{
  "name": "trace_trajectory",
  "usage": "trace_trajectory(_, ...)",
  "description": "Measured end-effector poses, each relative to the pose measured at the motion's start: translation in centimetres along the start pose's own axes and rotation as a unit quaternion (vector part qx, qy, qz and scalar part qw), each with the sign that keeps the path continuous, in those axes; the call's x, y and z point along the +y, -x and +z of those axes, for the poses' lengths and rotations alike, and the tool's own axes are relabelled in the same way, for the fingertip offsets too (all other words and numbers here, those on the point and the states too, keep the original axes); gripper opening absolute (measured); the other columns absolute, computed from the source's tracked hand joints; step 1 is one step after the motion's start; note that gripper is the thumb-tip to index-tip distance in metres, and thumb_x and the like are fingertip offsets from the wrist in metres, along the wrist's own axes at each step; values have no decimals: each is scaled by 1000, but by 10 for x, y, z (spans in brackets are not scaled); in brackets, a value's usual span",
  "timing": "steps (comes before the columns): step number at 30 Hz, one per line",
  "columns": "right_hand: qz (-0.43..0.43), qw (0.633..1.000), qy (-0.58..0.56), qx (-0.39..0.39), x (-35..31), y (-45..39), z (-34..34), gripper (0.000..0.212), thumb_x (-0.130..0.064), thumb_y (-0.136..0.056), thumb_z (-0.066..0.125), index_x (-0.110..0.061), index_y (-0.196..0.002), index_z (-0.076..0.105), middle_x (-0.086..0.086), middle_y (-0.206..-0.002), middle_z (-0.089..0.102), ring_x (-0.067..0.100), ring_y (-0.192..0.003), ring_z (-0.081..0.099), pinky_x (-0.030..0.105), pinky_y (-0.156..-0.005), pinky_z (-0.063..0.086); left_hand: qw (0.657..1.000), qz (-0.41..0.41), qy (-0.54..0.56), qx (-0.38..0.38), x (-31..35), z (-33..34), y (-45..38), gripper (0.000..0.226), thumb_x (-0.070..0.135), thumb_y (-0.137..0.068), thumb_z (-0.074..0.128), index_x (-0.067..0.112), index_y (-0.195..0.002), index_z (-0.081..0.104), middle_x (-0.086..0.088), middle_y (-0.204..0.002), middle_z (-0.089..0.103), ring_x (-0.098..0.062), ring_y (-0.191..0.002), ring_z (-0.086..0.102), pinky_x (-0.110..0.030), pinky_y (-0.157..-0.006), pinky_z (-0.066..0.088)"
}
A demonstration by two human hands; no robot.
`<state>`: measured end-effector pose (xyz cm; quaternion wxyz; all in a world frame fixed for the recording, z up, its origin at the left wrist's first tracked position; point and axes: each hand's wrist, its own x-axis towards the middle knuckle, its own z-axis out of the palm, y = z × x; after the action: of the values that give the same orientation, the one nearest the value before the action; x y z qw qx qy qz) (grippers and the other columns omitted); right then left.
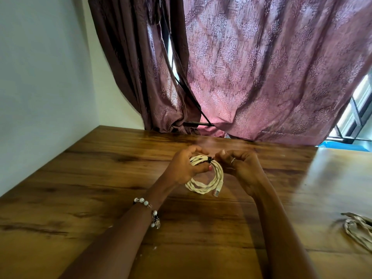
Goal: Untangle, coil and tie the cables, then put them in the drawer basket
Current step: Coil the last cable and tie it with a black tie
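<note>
Item 1, nearest: my left forearm with a bead bracelet (148, 210), and my right forearm, both reaching out over the wooden table (84, 178).

Item 2: second cable bundle (356, 230), pale, loose on the table at the right edge, well apart from my hands; only partly in view.

Item 3: white cable coil (207, 178), several loops, hanging from my grip just above the table at centre. Its plug end (218, 190) dangles at the lower right and points down toward me. The loops hang roughly upright, long axis running from my fingers downward. I judge it light, soft and springy; the loops would likely fan open if released, so the hold belongs at the bound top, not the plug.

Item 4: my left hand (187, 166) grips the top of the coil. My right hand (239, 164), just beside it, has fingers curled at the black tie (210, 159); whether they pinch the tie I cannot tell.

Item 5, farthest: maroon curtain (261, 73).
</note>
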<state>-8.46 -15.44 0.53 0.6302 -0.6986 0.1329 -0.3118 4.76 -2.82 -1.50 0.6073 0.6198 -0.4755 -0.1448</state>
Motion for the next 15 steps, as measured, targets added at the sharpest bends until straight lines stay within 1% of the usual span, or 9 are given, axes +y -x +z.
trace_trajectory(1,5,1000,20,-15,1,0,0,21,-16,-85,64,3,-89,72,17,-88,73,26,-80,69,35,-72,55,1000,-1,-7,0,-1,0,0,39,12,-70,82,25,-101,62,-5,-99,71,-18,-89,69,-37,-80,56)
trace_trajectory(3,12,999,27,-30,0,1,2,20,-17,-79,68,0,-87,74,15,-87,74,23,-77,69,33,-72,55,1000,4,-22,-6,0,1,2,41,10,-69,82,29,-97,59,-2,-98,70,-17,-90,67,-38,-83,54)
trace_trajectory(5,27,999,4,-27,-1,1,3,23,-19,-72,71,0,-85,74,16,-83,73,23,-71,67,37,-73,56,999,15,-30,-2,0,2,3,39,9,-69,83,30,-91,59,-2,-94,69,-14,-88,64,-36,-82,52)
trace_trajectory(7,37,999,-17,-18,-1,0,5,23,-18,-70,74,2,-82,74,18,-79,72,25,-67,64,41,-72,55,999,28,-37,22,0,4,3,39,9,-67,84,33,-86,59,-3,-91,70,-15,-84,65,-37,-79,52)
trace_trajectory(8,35,999,-21,-8,1,0,7,22,-18,-68,75,1,-80,74,19,-79,72,27,-67,63,42,-72,55,998,37,-41,38,0,4,3,40,9,-66,84,35,-83,59,0,-89,70,-14,-83,65,-36,-78,52)
trace_trajectory(11,17,999,-26,20,4,-1,13,21,-16,-66,77,2,-76,73,21,-77,71,30,-68,62,40,-69,55,994,71,-60,65,2,7,6,40,9,-65,84,38,-81,61,12,-82,68,-6,-76,65,-26,-71,53)
trace_trajectory(13,13,999,-35,32,6,-1,16,17,-11,-67,78,4,-74,71,17,-71,70,27,-63,62,33,-62,56,991,85,-75,70,4,7,7,38,9,-66,84,37,-82,63,16,-80,67,3,-73,64,-17,-68,50)
trace_trajectory(15,12,998,-42,39,7,0,17,15,-7,-68,77,5,-74,70,13,-68,70,21,-59,62,28,-58,54,990,87,-82,75,3,6,7,36,7,-66,83,34,-82,65,17,-80,67,5,-73,63,-13,-67,48)
